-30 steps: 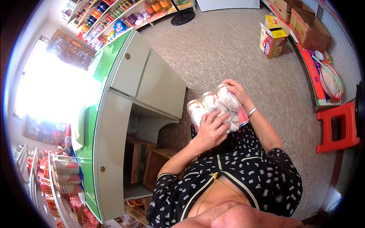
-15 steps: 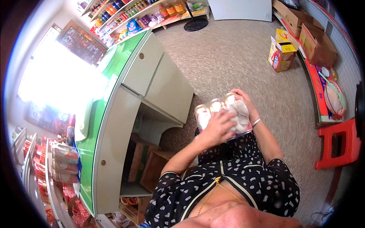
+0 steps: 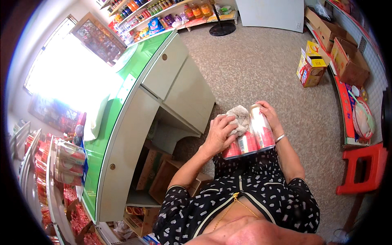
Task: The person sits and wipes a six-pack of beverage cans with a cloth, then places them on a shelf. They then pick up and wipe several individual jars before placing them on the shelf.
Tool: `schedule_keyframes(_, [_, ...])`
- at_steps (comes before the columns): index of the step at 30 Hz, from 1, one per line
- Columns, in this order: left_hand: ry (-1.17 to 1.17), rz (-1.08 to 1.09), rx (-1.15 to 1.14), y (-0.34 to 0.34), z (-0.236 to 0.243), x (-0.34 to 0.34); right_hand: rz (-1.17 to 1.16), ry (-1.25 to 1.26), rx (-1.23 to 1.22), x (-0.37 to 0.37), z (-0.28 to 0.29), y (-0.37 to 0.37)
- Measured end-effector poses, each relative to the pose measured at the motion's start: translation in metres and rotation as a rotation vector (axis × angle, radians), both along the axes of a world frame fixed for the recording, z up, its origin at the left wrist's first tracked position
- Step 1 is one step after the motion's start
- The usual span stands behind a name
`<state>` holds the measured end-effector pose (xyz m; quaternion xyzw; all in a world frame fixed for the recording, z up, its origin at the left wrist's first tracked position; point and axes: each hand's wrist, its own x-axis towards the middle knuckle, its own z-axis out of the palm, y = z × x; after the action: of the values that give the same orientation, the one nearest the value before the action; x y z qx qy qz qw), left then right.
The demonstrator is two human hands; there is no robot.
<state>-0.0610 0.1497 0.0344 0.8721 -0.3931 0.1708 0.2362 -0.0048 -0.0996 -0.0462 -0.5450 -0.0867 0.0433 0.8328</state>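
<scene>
A pack of red and white cans (image 3: 261, 131) in clear wrap is held in front of my body, above my lap, with its visible row facing up. My right hand (image 3: 271, 116) grips the pack at its right side, fingers curled over the far corner. In my left hand (image 3: 220, 134) is a crumpled greyish-white cloth (image 3: 239, 116), pressed onto the far left part of the pack. The cloth and fingers cover the upper ends of the left and middle cans.
A green-topped white counter (image 3: 122, 134) with an open lower bay stands at my left. On the right are a red plastic stool (image 3: 363, 169), a yellow and red carton (image 3: 311, 67) and low shelving with brown boxes (image 3: 349, 61). Stocked shelves (image 3: 151, 24) line the back.
My left hand and the cloth have moved left across the pack, uncovering the right can and the red lower parts. The view has shifted slightly.
</scene>
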Motion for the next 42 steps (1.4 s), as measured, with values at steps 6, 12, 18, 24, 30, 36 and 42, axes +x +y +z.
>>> schedule_keyframes(6, [0.007,-0.259,0.028,-0.048,-0.004,-0.036,0.017,-0.036,0.023,0.005,-0.010,-0.001])
schedule_keyframes(12, [-0.003,-0.072,-0.019,-0.012,0.001,0.002,0.002,0.007,0.021,0.002,-0.007,-0.001])
schedule_keyframes(18, [-0.047,-0.250,0.034,-0.046,-0.006,-0.042,-0.001,-0.050,-0.001,0.007,-0.011,0.001])
schedule_keyframes(24, [-0.021,-0.111,-0.011,-0.014,-0.004,0.002,0.011,-0.005,0.083,0.003,-0.008,0.001])
schedule_keyframes(30, [-0.036,-0.249,0.035,-0.047,-0.005,-0.038,0.016,-0.027,0.049,0.000,-0.003,0.002])
schedule_keyframes(36, [-0.013,-0.197,-0.034,-0.019,-0.010,-0.004,-0.025,-0.041,0.019,0.003,-0.009,0.001])
schedule_keyframes(42, [-0.068,-0.196,0.034,-0.034,-0.007,-0.024,0.016,-0.052,0.009,0.009,-0.015,-0.002])
